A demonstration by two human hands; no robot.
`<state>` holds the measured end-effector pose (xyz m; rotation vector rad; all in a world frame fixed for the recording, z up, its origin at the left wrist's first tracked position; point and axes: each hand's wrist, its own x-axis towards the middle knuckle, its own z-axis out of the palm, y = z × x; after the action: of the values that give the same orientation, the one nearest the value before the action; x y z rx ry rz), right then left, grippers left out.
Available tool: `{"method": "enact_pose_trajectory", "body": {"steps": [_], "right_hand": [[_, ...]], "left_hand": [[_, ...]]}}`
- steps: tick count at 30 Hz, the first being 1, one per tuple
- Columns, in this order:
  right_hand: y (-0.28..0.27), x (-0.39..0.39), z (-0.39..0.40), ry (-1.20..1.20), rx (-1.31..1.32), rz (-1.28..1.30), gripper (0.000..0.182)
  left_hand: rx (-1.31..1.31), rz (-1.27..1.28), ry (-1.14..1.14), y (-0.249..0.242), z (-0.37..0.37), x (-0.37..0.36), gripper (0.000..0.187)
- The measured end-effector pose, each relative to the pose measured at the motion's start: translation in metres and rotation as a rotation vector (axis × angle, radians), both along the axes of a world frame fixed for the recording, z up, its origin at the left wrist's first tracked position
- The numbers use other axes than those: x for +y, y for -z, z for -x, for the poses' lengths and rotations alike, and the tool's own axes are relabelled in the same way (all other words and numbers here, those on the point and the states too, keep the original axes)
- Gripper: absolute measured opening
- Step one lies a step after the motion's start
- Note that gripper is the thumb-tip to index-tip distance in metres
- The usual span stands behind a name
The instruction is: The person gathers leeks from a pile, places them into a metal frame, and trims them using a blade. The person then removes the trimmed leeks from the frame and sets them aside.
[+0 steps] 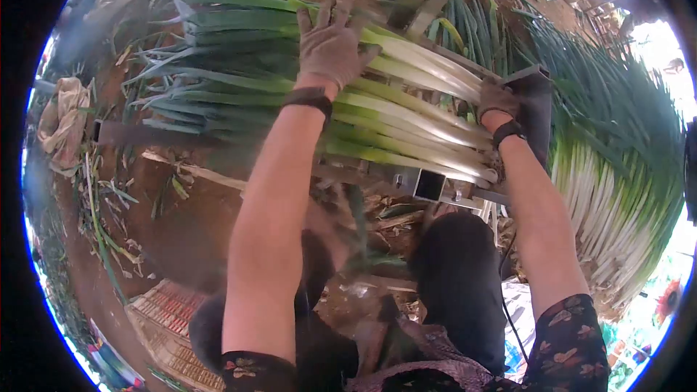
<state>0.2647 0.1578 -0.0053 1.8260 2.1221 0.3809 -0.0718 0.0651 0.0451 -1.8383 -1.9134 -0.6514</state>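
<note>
Long green onions lie side by side across a metal frame, white ends to the right and green leaves to the left. My left hand, in a grey-brown glove, rests on the upper stalks where green turns pale, its fingers spread. At the white root ends, against the frame's upright end plate, is my gloved right hand. Its fingers are partly hidden and look bent at the ends of the stalks; whether they grip any is unclear.
A large pile of green onions lies on the right. A woven basket stands at the lower left, and a crumpled sack lies at the far left. Loose leaves and dry scraps litter the brown soil. My knees are below the frame.
</note>
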Motion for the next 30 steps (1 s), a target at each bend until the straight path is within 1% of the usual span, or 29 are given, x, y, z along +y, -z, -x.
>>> {"method": "enact_pose_trajectory", "body": {"steps": [2,3,5,6,7,8,9,10,12,13,14,15,16,18,19,21,22,24,25,27,28,30], "right_hand": [[0.004,0.003,-0.003,0.005,0.014,0.002,0.029],[0.002,0.000,-0.004,0.006,0.036,0.001,0.028],[-0.013,-0.009,-0.005,0.010,0.029,0.051,0.029],[-0.018,-0.009,-0.003,-0.009,0.030,0.094,0.029],[-0.005,-0.003,-0.003,-0.001,0.044,0.095,0.029],[0.017,0.007,-0.009,0.106,0.167,0.016,0.030],[0.020,0.009,-0.008,0.201,0.278,-0.066,0.031],[0.019,0.009,-0.013,0.200,0.271,-0.067,0.031],[-0.025,-0.004,0.007,0.065,0.005,0.079,0.031],[-0.044,-0.016,0.017,0.066,0.008,0.076,0.031],[-0.061,-0.032,0.027,-0.006,0.013,0.002,0.031],[-0.069,-0.045,0.034,-0.071,0.020,-0.076,0.030],[-0.066,-0.050,0.038,-0.059,0.026,-0.085,0.030],[-0.057,-0.058,0.050,-0.392,0.185,-0.337,0.028],[-0.057,-0.063,0.058,-0.392,0.188,-0.340,0.028],[-0.066,-0.076,0.076,-0.413,0.321,-0.048,0.021],[-0.059,-0.074,0.078,-0.410,0.325,-0.044,0.021],[-0.045,-0.060,0.082,-0.275,0.295,-0.212,0.017],[-0.041,-0.054,0.078,-0.273,0.306,-0.212,0.017],[-0.042,-0.049,0.068,-0.290,0.391,-0.418,0.018],[-0.041,-0.048,0.067,-0.288,0.392,-0.418,0.018],[-0.046,-0.048,0.071,-0.111,0.430,-0.310,0.018]], "left_hand": [[0.069,0.171,-0.001,0.015,0.004,0.015,0.060],[0.065,0.174,0.012,0.002,-0.002,0.013,0.060],[-0.019,0.587,-0.002,-0.024,-0.010,0.003,0.064],[-0.010,0.588,-0.003,-0.017,-0.011,-0.007,0.064],[0.004,0.509,-0.015,-0.007,-0.013,-0.020,0.063],[0.013,0.427,-0.020,0.001,-0.014,-0.025,0.062],[0.077,0.386,-0.026,0.001,-0.015,-0.024,0.059],[0.070,0.386,-0.024,0.000,-0.015,-0.017,0.059],[0.017,0.605,-0.044,-0.020,-0.017,-0.001,0.055],[0.020,0.602,-0.043,-0.019,-0.017,-0.002,0.055],[0.009,0.579,-0.019,-0.017,-0.013,-0.003,0.052],[0.001,0.554,0.010,-0.015,-0.010,-0.002,0.050],[0.011,0.546,0.019,-0.012,-0.009,-0.002,0.050],[0.083,0.387,0.036,-0.006,-0.010,-0.005,0.047],[0.087,0.385,0.035,-0.007,-0.010,-0.004,0.047],[0.055,0.484,-0.014,-0.015,-0.014,-0.006,0.046],[0.059,0.489,-0.013,-0.015,-0.016,-0.009,0.046],[0.082,0.167,-0.043,-0.017,-0.019,-0.014,0.039],[0.092,0.169,-0.043,-0.018,-0.018,-0.017,0.039],[0.042,0.338,-0.058,-0.026,-0.023,-0.025,0.033],[0.043,0.339,-0.056,-0.022,-0.025,-0.024,0.033],[0.003,0.381,0.112,-0.004,-0.026,-0.026,0.028]]}}
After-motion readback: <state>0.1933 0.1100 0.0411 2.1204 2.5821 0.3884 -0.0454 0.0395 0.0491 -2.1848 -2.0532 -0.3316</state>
